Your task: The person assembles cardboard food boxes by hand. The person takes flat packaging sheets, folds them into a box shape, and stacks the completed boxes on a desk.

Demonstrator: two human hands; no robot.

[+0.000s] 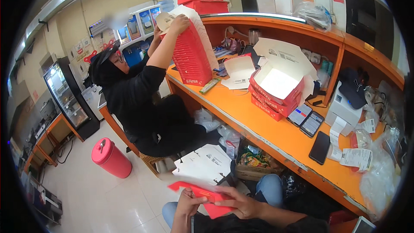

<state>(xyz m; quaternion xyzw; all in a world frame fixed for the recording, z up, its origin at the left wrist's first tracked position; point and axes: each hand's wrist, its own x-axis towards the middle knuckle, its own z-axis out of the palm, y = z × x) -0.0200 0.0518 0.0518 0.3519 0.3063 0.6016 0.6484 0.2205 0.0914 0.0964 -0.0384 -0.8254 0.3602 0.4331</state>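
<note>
Low in the view, above my lap, both hands grip a red cardboard box piece point(211, 197) with bent, folded panels. My left hand point(189, 203) pinches its left side, thumb on the red face. On its right side, my right hand point(242, 203) lies with fingers over the top panel and thumb beneath. Just beyond are flat white carton blanks point(205, 164) with printed marks, partly hidden by the red piece. Its far edge looks blurred.
A person in black point(138, 99) sits at left, hands on a tall stack of red boxes point(192, 54). Open white-lined boxes point(280, 77), phones point(320, 146), a receipt printer point(343, 110) and plastic bags point(381, 181) lie on the orange counter point(241, 114). A pink bin point(113, 159) stands on the floor.
</note>
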